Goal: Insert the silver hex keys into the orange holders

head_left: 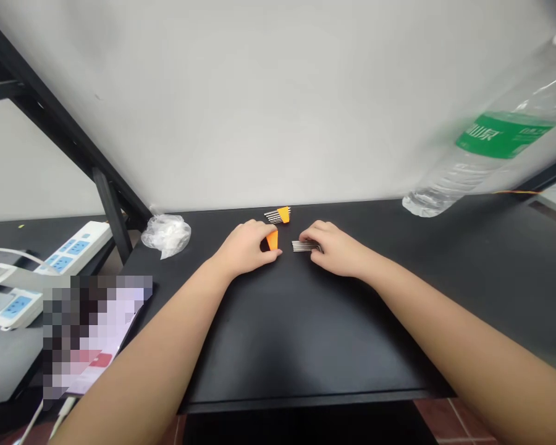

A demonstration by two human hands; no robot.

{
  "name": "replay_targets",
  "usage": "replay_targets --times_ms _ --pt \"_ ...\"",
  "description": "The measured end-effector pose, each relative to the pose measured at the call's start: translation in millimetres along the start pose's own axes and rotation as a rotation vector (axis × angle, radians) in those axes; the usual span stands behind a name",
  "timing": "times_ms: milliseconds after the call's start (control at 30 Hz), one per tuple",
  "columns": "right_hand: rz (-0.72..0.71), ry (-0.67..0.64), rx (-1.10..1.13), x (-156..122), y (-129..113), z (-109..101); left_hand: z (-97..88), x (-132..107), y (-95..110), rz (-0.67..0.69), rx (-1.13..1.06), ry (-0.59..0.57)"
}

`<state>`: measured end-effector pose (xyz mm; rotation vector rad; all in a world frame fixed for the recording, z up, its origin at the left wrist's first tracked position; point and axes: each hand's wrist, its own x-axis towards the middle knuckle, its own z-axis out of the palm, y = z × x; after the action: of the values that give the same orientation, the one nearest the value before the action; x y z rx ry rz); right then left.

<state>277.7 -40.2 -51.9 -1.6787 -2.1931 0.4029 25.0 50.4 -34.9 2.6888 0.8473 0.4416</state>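
My left hand (248,247) is closed around an orange plastic hex key holder (272,240), fingers and thumb at its edges. Across a small gap to the right, my right hand (336,248) grips a bundle of silver hex keys (302,246) lying side by side, their straight ends pointing left. Their other ends are partly hidden under my fingers. Just behind both hands, a second hex key set (278,215) rests on the black table, its keys held in an orange holder.
A crumpled clear plastic bag (167,233) lies at the left. A large water bottle (486,139) with a green label stands at the right by the wall. Beyond the black frame (109,210) are a white power strip (76,247) and a phone-like screen (106,346), partly pixelated.
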Motion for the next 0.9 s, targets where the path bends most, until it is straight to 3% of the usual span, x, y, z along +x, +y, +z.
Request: replay_targets --times_ms 133,367,567,633,767,900 --pt "0.009 0.003 0.010 -1.3 0.5 -0.9 -2.9 -1.3 -11.4 -0.058 0.079 -0.006" --pt "0.024 -0.012 -0.016 -2.2 11.5 -4.5 -3.6 -2.5 -38.4 -0.311 0.257 0.041" --pt "0.117 0.016 -0.091 -2.8 38.7 -16.5 -6.1 0.4 -28.5 -0.423 0.273 0.118" --pt "0.145 0.038 -0.147 -2.8 45.8 -18.9 -6.6 9.6 -17.3 -0.373 0.259 0.124" --pt "0.174 0.128 -0.220 -1.5 47.5 -16.8 -1.4 48.6 -2.9 -0.186 0.214 0.019" --pt "0.112 0.270 -0.202 0.8 40.0 -10.5 4.2 86.9 -8.3 -0.253 0.170 -0.081"
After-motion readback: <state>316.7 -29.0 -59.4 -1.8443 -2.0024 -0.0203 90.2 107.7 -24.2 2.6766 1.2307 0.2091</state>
